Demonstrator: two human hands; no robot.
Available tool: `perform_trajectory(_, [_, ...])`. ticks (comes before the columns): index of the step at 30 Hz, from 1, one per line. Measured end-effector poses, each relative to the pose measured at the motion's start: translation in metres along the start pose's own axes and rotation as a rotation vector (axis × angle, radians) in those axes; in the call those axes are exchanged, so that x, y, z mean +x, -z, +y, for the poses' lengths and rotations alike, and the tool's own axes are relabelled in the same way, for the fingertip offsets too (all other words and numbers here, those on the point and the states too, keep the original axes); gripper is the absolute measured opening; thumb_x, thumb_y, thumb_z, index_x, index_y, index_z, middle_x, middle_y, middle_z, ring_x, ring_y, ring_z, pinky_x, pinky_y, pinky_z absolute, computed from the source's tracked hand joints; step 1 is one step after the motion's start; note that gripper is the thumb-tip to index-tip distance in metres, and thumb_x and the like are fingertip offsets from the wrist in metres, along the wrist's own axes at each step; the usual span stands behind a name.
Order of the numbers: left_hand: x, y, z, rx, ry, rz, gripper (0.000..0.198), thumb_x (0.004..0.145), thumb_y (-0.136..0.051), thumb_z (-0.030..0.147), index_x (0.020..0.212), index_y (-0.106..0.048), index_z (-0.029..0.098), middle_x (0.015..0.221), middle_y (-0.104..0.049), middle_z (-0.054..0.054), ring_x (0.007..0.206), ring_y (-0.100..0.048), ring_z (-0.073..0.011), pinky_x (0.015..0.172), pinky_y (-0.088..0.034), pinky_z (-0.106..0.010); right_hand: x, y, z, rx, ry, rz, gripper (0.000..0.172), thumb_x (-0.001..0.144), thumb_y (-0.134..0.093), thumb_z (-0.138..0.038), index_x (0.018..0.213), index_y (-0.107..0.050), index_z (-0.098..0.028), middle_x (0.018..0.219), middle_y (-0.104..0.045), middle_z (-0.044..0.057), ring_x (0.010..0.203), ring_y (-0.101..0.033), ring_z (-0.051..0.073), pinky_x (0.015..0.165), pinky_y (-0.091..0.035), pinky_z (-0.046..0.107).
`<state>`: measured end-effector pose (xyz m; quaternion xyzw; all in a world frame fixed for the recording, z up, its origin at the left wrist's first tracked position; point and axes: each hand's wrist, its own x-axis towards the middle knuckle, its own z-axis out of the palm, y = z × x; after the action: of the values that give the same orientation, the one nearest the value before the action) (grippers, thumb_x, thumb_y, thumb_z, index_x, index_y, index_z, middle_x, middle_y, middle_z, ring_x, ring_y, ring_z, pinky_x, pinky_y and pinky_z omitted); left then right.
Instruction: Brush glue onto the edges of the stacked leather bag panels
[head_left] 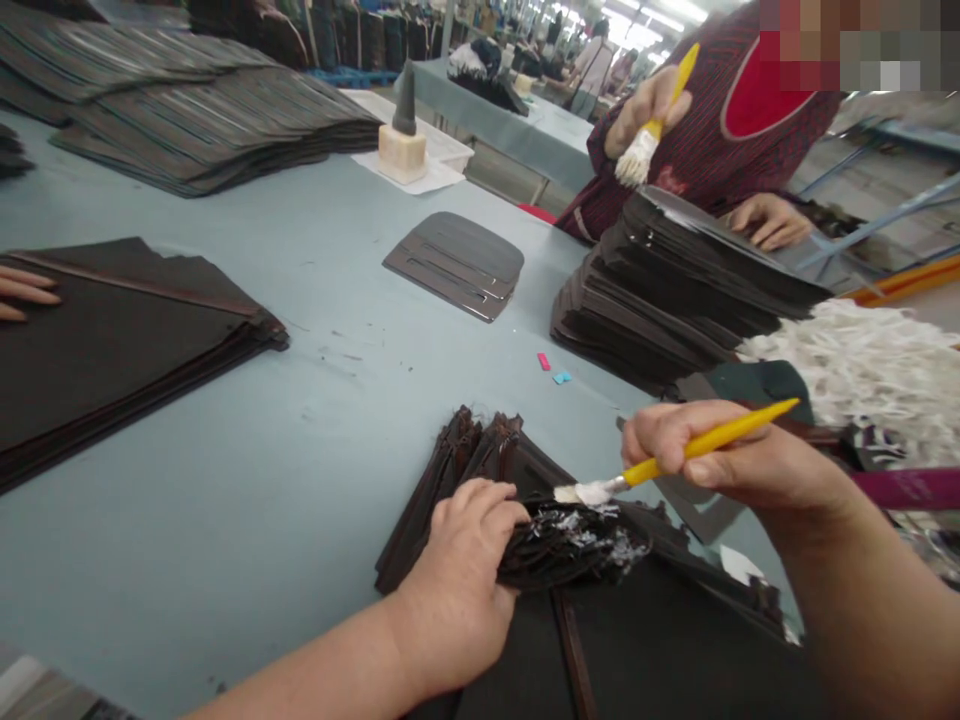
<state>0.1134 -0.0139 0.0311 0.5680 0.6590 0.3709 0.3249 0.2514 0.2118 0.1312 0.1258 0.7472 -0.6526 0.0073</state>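
My right hand (712, 450) is closed round the yellow handle of a paintbrush (720, 436). The brush's white-coated bristles touch the upper edge of a stack of dark fabric pieces (585, 545) in front of me. White paste is smeared in patches over the layered edges there. My left hand (472, 560) grips the near left side of these layers, its fingers curled over them. More dark folded pieces (450, 480) fan out behind and left of that hand, and a brown strip runs down the stack below it.
Across the table (337, 420) a co-worker (697, 130) holds another yellow brush over a tall stack of dark panels (660, 290). One slotted panel (457, 265) lies mid-table. Left are a dark fabric pile (112, 340) under another person's fingers, and fanned panels (210, 110). White strips (885, 380) heap at right.
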Motion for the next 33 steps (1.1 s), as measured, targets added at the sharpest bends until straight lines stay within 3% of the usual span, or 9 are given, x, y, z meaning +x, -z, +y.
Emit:
perform_trajectory(4, [0.002, 0.003, 0.0, 0.063, 0.119, -0.03, 0.044, 0.065, -0.052, 0.011, 0.106, -0.05, 0.026, 0.142, -0.02, -0.004, 0.13, -0.008, -0.0309, 0.099, -0.014, -0.057, 0.009, 0.007, 0.006, 0.112, 0.028, 0.223, 0.014, 0.067, -0.069, -0.035, 0.069, -0.066, -0.022, 0.063, -0.051, 0.004, 0.065, -0.049, 0.02, 0.059, -0.04, 0.034])
perform_trajectory(7, [0.004, 0.004, 0.001, 0.047, 0.141, -0.072, 0.045, 0.064, -0.053, 0.013, 0.107, -0.049, 0.027, 0.142, -0.021, -0.004, 0.13, -0.01, -0.031, 0.098, -0.015, -0.058, 0.028, 0.009, 0.033, 0.254, -0.02, 0.49, 0.017, 0.059, -0.075, -0.032, 0.068, -0.065, -0.022, 0.068, -0.053, 0.002, 0.067, -0.051, 0.018, 0.06, -0.042, 0.031])
perform_trajectory(9, [0.003, 0.004, 0.001, 0.048, 0.112, -0.042, 0.046, 0.064, -0.053, 0.012, 0.107, -0.048, 0.027, 0.139, -0.029, -0.002, 0.128, -0.016, -0.0292, 0.098, -0.018, -0.055, 0.04, 0.008, 0.051, 0.312, -0.062, 0.565, 0.019, 0.057, -0.076, -0.03, 0.069, -0.065, -0.021, 0.069, -0.055, 0.002, 0.068, -0.052, 0.016, 0.06, -0.042, 0.028])
perform_trajectory(15, [0.001, 0.003, 0.003, 0.02, 0.011, 0.023, 0.042, 0.064, -0.049, 0.007, 0.102, -0.048, 0.025, 0.12, -0.049, -0.001, 0.119, -0.031, -0.0228, 0.1, -0.019, -0.048, 0.045, -0.001, 0.061, 0.333, -0.037, 0.357, 0.016, 0.061, -0.075, -0.03, 0.069, -0.065, -0.02, 0.068, -0.054, 0.001, 0.066, -0.051, 0.014, 0.061, -0.041, 0.027])
perform_trajectory(18, [0.002, 0.003, 0.003, 0.014, 0.042, -0.008, 0.05, 0.064, -0.047, 0.007, 0.109, -0.044, 0.028, 0.122, -0.048, 0.001, 0.127, -0.019, -0.0252, 0.101, -0.004, -0.058, 0.047, -0.006, 0.067, 0.281, -0.089, 0.287, 0.016, 0.06, -0.074, -0.03, 0.069, -0.065, -0.019, 0.067, -0.054, 0.001, 0.063, -0.05, 0.014, 0.058, -0.04, 0.027])
perform_trajectory(21, [0.004, 0.004, 0.001, -0.006, 0.093, -0.071, 0.058, 0.063, -0.048, 0.01, 0.116, -0.038, 0.031, 0.126, -0.044, 0.002, 0.131, -0.006, -0.0288, 0.097, 0.004, -0.066, 0.055, -0.01, 0.08, 0.26, -0.122, 0.369, 0.018, 0.059, -0.076, -0.029, 0.068, -0.065, -0.018, 0.063, -0.054, 0.0, 0.059, -0.048, 0.012, 0.055, -0.038, 0.024])
perform_trajectory(25, [0.004, 0.003, -0.002, -0.034, 0.146, -0.085, 0.062, 0.062, -0.051, 0.012, 0.119, -0.035, 0.03, 0.129, -0.041, 0.001, 0.129, -0.011, -0.0307, 0.1, -0.006, -0.064, 0.063, -0.01, 0.086, 0.292, -0.09, 0.503, 0.021, 0.058, -0.077, -0.029, 0.068, -0.064, -0.017, 0.063, -0.054, -0.001, 0.059, -0.048, 0.01, 0.054, -0.039, 0.022])
perform_trajectory(29, [0.004, 0.002, -0.005, -0.017, 0.048, -0.019, 0.059, 0.062, -0.052, 0.01, 0.117, -0.038, 0.025, 0.125, -0.043, 0.0, 0.127, -0.017, -0.0273, 0.104, -0.017, -0.051, 0.058, 0.0, 0.076, 0.315, -0.017, 0.608, 0.02, 0.06, -0.076, -0.03, 0.07, -0.064, -0.019, 0.067, -0.055, -0.001, 0.065, -0.052, 0.012, 0.06, -0.042, 0.023])
perform_trajectory(33, [0.004, 0.004, -0.003, -0.011, -0.072, 0.016, 0.047, 0.065, -0.051, 0.008, 0.109, -0.046, 0.022, 0.117, -0.049, -0.002, 0.118, -0.03, -0.0232, 0.102, -0.025, -0.044, 0.054, 0.004, 0.07, 0.193, -0.032, 0.462, 0.016, 0.062, -0.074, -0.028, 0.072, -0.064, -0.02, 0.068, -0.056, 0.0, 0.064, -0.051, 0.013, 0.06, -0.039, 0.026])
